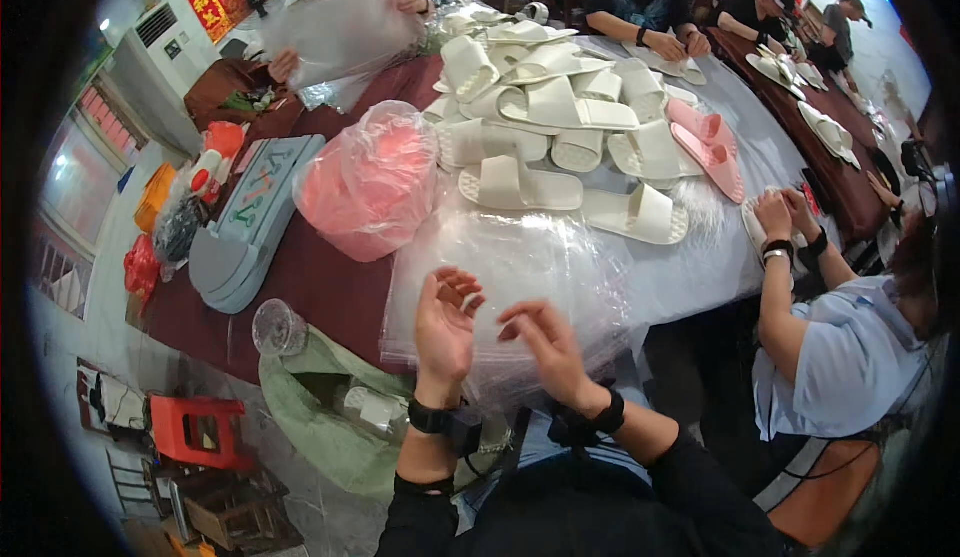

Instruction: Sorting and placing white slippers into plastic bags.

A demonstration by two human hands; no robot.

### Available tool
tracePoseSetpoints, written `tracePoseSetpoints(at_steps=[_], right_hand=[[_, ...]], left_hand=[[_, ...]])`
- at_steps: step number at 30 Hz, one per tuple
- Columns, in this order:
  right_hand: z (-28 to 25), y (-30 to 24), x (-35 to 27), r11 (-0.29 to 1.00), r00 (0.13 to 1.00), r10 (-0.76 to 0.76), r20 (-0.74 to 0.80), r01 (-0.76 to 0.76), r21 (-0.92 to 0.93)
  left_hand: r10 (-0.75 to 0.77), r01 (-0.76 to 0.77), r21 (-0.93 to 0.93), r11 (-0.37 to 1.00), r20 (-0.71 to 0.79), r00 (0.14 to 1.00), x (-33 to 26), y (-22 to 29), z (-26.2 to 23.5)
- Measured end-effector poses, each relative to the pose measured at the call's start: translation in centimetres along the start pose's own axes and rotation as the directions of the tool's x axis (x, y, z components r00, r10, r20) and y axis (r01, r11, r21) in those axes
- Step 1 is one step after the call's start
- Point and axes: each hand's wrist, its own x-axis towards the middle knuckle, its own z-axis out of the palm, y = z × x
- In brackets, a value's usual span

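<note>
My left hand [446, 325] is raised over the near edge of a stack of clear plastic bags [500, 262], its fingers loosely bent and nothing in them. Close by on the right, my right hand [548, 349] hovers over the same bags, fingers apart and empty. Just beyond the bags lie two white slippers: one [520, 187] straight ahead and another [640, 215] to its right. Behind them rises a heap of white slippers [545, 102]. A pair of pink slippers [708, 147] rests at the heap's right side.
Left of the bags sits a clear bag of pink items [370, 182], then a grey-blue case [250, 227]. A clear plastic cup [280, 327] stands at the table edge, above an open green sack [330, 447] with white slippers inside. Co-workers handle slippers at right [840, 357] and across the table.
</note>
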Motion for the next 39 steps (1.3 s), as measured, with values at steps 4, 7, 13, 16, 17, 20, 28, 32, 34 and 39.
tracePoseSetpoints(at_steps=[4,7,13,16,17,20,28,32,34,39], right_hand=[[-0.5,-1.5,1.7,0.993,0.984,-0.111,-0.143,0.116,0.025],[-1.2,0.6,3.2,0.943,0.943,-0.295,-0.157,0.260,-0.209],[-3.3,0.9,3.0,0.196,0.687,-0.582,0.434,0.637,-0.746],[-3.8,1.2,2.6,0.003,0.612,-0.471,0.635,0.721,-0.693],[-4.0,1.4,2.7,0.024,0.640,-0.476,0.604,0.696,-0.718],[-6.8,1.9,3.5,0.008,0.716,-0.466,0.520,0.591,-0.806],[-18.9,3.1,9.6,-0.071,0.768,-0.592,-0.247,-0.355,-0.932],[-22.2,4.1,11.3,0.265,0.632,-0.491,-0.600,-0.547,-0.794],[-22.7,4.2,11.5,0.247,0.621,-0.525,-0.581,-0.543,-0.803],[-20.7,2.7,11.0,0.137,0.674,-0.550,-0.494,-0.510,-0.849]], left_hand=[[-0.242,0.390,-0.233,0.891,0.483,0.841,-3.9,-7.6,-3.3],[-0.381,0.177,0.398,0.900,0.522,0.763,-7.5,-9.6,-0.9],[-0.626,0.291,0.690,0.663,0.298,0.720,-7.9,-8.9,0.6],[-0.596,0.191,0.722,0.664,0.358,0.719,-7.7,-9.4,0.2],[-0.592,0.150,0.751,0.642,0.361,0.721,-7.8,-9.7,-0.5],[-0.491,0.157,0.748,0.645,0.248,0.835,-7.1,-10.2,-2.5],[0.094,-0.450,0.836,-0.313,0.498,0.862,-2.2,-10.1,-5.8],[0.019,-0.441,0.814,-0.378,0.483,0.875,-1.3,-12.6,-8.8],[0.032,-0.447,0.800,-0.400,0.500,0.866,-1.3,-13.0,-8.8],[0.082,-0.401,0.748,-0.528,0.515,0.853,-1.5,-13.6,-8.6]])
